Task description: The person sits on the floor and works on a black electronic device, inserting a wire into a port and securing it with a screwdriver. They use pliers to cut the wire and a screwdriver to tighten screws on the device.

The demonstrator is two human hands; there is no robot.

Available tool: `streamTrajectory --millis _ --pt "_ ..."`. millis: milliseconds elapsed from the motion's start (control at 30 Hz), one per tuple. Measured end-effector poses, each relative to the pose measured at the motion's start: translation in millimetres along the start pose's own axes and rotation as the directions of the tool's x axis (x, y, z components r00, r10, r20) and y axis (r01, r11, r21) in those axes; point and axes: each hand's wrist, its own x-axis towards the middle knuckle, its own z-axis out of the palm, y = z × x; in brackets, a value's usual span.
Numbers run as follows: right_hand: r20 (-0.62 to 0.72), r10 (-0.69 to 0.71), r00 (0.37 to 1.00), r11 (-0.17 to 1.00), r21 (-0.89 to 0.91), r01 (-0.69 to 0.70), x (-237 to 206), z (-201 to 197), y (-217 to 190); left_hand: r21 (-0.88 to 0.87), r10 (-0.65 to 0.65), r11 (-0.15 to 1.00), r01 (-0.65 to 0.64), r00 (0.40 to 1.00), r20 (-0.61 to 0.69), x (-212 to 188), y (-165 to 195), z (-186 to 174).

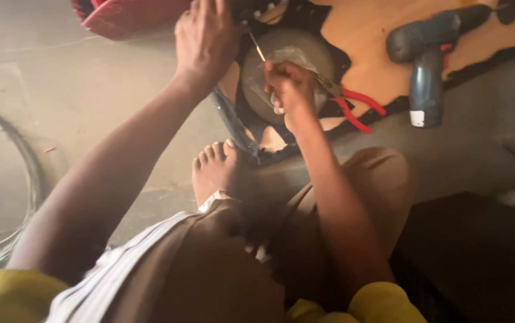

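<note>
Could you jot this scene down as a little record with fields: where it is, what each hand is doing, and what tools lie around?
Setting: person seated on a floor, bare foot forward
Left hand: raised on a dark part at the top edge
Right hand: holds a thin metal rod over a round grey disc
Nearby tools: red-handled pliers, blue cordless drill
Surface under tools: wooden board
</note>
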Motion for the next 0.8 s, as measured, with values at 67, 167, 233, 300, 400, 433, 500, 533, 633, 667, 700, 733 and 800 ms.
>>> streamTrajectory --millis 67,167,233,300,400,433,500,533,633,667,700,733,800 --pt "0.135 0.174 0.975 0.957 0.211 -0.2 2.8 -5.3 -3.3 -0.007 -0.001 1.0 0.001 1.0 0.006 1.0 2.0 -3.7" --pt "0.05 0.157 0.986 0.986 0.055 -0.16 4.0 -4.0 -1.3 -0.022 0.008 1.0 -0.008 1.0 -0.007 2.8 2.5 -2.2" --pt "0.017 -0.354 0.935 0.918 -0.185 0.351 -1.0 2.6 6.9 -0.008 0.0 1.0 0.0 1.0 -0.002 3.0 2.1 -0.5" --pt "0.001 -0.633 0.774 0.716 -0.38 0.586 -4.2 9.2 15.4 -0.031 -0.022 0.999 0.022 1.0 0.01 2.1 0.8 3.1" --pt "-0.081 -0.697 0.713 0.642 -0.514 0.569 -10.7 15.8 28.4 -0.035 -0.033 0.999 0.034 0.999 0.029 -0.8 -2.9 10.1" --pt "-0.074 -0.677 0.733 0.661 -0.499 0.56 -10.1 15.8 29.6 -0.034 -0.038 0.999 0.039 0.999 0.036 -2.6 -3.9 12.2" --pt "-0.06 -0.595 0.802 0.76 -0.367 0.536 -6.4 13.9 27.7 -0.017 -0.085 0.996 0.086 0.995 0.052 -5.4 -4.0 16.8" --pt "-0.057 -0.528 0.848 0.832 -0.239 0.501 -4.5 14.3 25.5 -0.003 -0.104 0.995 0.104 0.993 0.062 -6.6 -4.8 17.4" --pt "-0.096 -0.193 0.977 0.981 -0.057 0.188 -1.9 15.8 15.3 -0.035 -0.05 0.998 0.046 0.992 -0.116 -5.0 -3.1 16.2" --pt "-0.116 -0.068 0.991 0.998 -0.026 0.065 -0.1 14.9 10.7 -0.058 -0.09 0.994 0.088 0.995 -0.031 -1.4 -1.6 16.5" --pt "-0.124 -0.069 0.99 0.996 -0.063 0.061 2.0 13.7 5.3 -0.071 -0.129 0.989 0.133 0.99 0.059 1.1 -0.5 13.0" --pt "-0.132 -0.051 0.99 0.995 -0.094 0.039 1.9 12.5 2.3 -0.076 -0.167 0.98 0.182 0.972 0.167 1.7 0.2 9.9" --pt "-0.111 -0.128 0.985 0.966 -0.238 0.099 -1.2 9.1 0.3 -0.06 -0.178 0.981 0.187 0.976 0.127 -1.0 6.6 4.7"
